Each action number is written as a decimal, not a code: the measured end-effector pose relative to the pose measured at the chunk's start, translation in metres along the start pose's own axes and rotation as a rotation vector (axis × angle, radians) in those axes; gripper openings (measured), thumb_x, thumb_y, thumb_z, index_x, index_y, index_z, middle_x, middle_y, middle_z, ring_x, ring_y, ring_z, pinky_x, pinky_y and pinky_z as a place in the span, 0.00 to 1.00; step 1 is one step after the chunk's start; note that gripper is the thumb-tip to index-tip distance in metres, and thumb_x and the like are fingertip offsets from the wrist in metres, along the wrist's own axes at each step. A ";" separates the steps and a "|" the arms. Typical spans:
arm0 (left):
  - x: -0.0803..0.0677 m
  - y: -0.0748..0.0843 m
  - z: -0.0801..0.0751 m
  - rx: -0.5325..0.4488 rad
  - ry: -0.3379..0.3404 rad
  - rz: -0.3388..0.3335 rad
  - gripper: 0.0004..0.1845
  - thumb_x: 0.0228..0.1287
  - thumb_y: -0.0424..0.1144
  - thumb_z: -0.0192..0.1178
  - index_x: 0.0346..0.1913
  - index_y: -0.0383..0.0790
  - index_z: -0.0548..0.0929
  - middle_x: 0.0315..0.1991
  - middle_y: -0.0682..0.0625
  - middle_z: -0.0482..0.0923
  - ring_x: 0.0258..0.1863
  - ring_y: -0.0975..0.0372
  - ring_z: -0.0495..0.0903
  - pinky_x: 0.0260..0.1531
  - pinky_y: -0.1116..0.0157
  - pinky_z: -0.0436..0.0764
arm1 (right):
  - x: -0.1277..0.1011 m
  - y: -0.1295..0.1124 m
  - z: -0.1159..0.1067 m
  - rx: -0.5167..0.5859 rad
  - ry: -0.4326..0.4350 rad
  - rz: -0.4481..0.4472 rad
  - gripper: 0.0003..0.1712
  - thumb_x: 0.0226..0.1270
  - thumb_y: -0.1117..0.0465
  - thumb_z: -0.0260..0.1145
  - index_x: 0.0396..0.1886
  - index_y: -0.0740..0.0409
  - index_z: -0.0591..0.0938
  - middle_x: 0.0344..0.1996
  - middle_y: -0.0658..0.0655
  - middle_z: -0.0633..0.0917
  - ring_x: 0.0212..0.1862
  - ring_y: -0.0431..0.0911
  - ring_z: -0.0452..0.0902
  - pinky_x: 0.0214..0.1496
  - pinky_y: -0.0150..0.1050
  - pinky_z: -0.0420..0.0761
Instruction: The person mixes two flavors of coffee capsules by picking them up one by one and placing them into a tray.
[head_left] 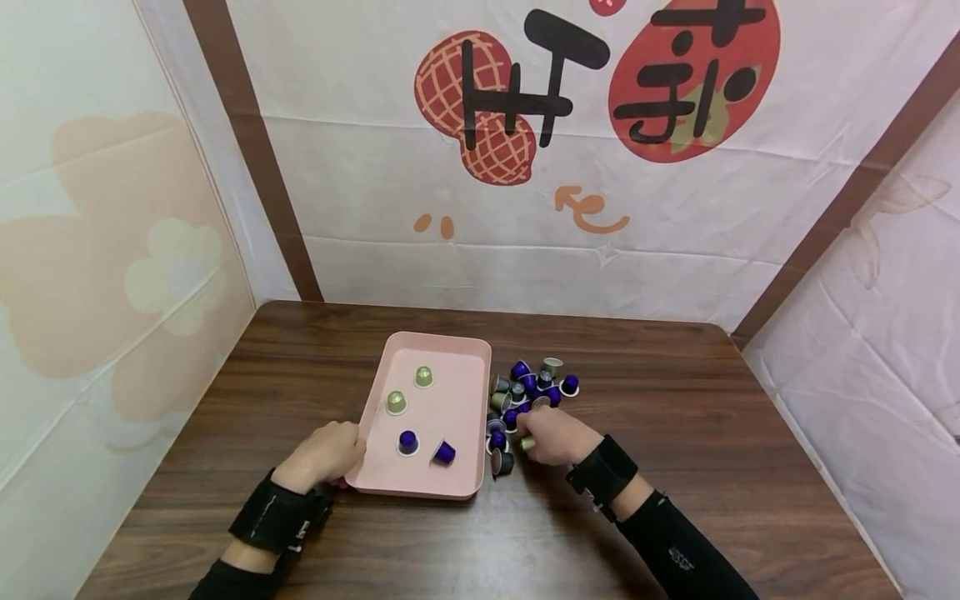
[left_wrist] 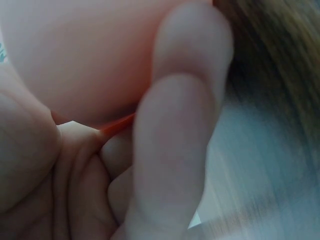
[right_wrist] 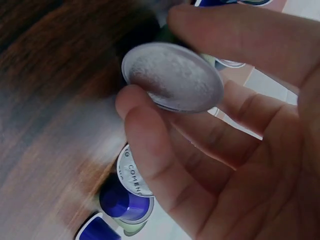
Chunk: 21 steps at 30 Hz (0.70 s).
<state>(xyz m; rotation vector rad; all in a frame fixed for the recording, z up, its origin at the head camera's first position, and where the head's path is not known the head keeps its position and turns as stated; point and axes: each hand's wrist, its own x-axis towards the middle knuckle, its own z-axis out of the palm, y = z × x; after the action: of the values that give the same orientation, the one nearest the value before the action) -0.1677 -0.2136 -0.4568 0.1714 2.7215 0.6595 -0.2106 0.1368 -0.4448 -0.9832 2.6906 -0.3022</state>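
A pink tray (head_left: 450, 417) lies on the brown wooden table (head_left: 675, 433). In it stand two olive-green capsules (head_left: 423, 377) and a purple capsule (head_left: 408, 442); another purple one (head_left: 444, 452) lies on its side. My left hand (head_left: 326, 454) grips the tray's near-left edge, its fingers (left_wrist: 175, 140) curled against the pink wall (left_wrist: 80, 55). Right of the tray sits a pile of purple and olive capsules (head_left: 534, 385). At the pile's near end my right hand (head_left: 553, 435) pinches a capsule (right_wrist: 172, 76) between thumb and fingers, foil lid facing the wrist camera.
Printed fabric walls close in the table at the back, left and right. More capsules (right_wrist: 125, 200) lie just below the right hand, against the tray's right wall.
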 end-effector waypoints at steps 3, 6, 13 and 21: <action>0.000 -0.001 0.001 -0.003 -0.005 -0.009 0.12 0.66 0.33 0.46 0.26 0.35 0.75 0.15 0.48 0.71 0.11 0.62 0.74 0.12 0.67 0.73 | 0.001 0.002 0.002 -0.029 -0.012 -0.006 0.14 0.48 0.69 0.69 0.38 0.58 0.83 0.32 0.52 0.83 0.30 0.39 0.75 0.34 0.33 0.78; -0.001 -0.001 0.001 -0.005 -0.005 -0.009 0.12 0.66 0.33 0.46 0.26 0.35 0.75 0.14 0.48 0.71 0.10 0.61 0.73 0.12 0.67 0.73 | 0.000 0.002 0.001 -0.038 -0.012 -0.006 0.13 0.49 0.68 0.69 0.37 0.58 0.84 0.31 0.51 0.82 0.29 0.38 0.73 0.32 0.33 0.77; -0.002 -0.001 0.000 -0.013 -0.002 -0.008 0.12 0.65 0.33 0.46 0.26 0.35 0.75 0.14 0.48 0.71 0.10 0.61 0.73 0.12 0.67 0.74 | -0.002 -0.004 -0.012 -0.026 0.029 -0.020 0.06 0.50 0.66 0.69 0.27 0.54 0.79 0.21 0.45 0.69 0.24 0.38 0.63 0.25 0.32 0.68; -0.001 0.000 -0.002 -0.011 -0.009 -0.003 0.12 0.66 0.33 0.47 0.25 0.36 0.75 0.14 0.48 0.71 0.10 0.61 0.73 0.12 0.67 0.73 | 0.006 -0.014 -0.029 0.008 0.084 -0.094 0.06 0.52 0.66 0.68 0.28 0.54 0.78 0.21 0.44 0.70 0.24 0.37 0.63 0.26 0.31 0.67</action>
<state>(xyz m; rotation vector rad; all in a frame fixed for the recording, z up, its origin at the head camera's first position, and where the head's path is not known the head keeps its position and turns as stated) -0.1673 -0.2143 -0.4552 0.1673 2.7083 0.6715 -0.2153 0.1254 -0.4145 -1.1211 2.7202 -0.3805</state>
